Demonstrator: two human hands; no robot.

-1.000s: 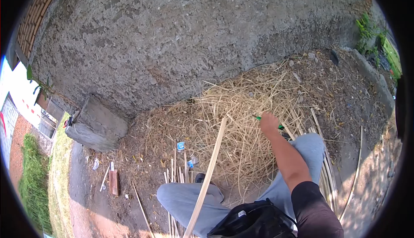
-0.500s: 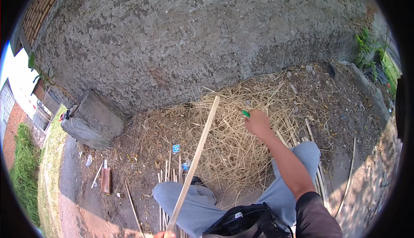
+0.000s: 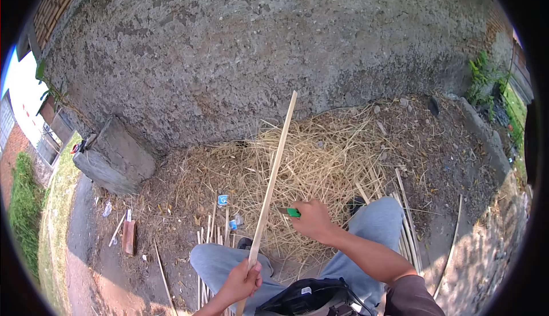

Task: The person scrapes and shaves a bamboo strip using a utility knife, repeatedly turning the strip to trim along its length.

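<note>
A long, pale bamboo strip [image 3: 275, 170] stands slanted in front of me, its upper end near the foot of the wall. My left hand [image 3: 240, 283] is wrapped round its lower part, above my left thigh. In my right hand [image 3: 314, 221] is a knife with a green handle [image 3: 293, 212], fingers closed on it. The short dark blade points left, close to the strip's edge; whether it touches I cannot tell. Beneath both hands spreads a heap of pale shavings [image 3: 320, 167].
A rough grey wall [image 3: 257, 47] rises ahead. More strips [image 3: 407, 230] lie beside my right leg, others by the left. A concrete block [image 3: 123, 156] and a reddish-brown piece [image 3: 129, 237] are on the left. A blue packet [image 3: 222, 200] lies amid the litter.
My right hand with the knife has come down and left, nearer the strip. My left hand has risen into fuller view, gripping the strip, which now reaches higher.
</note>
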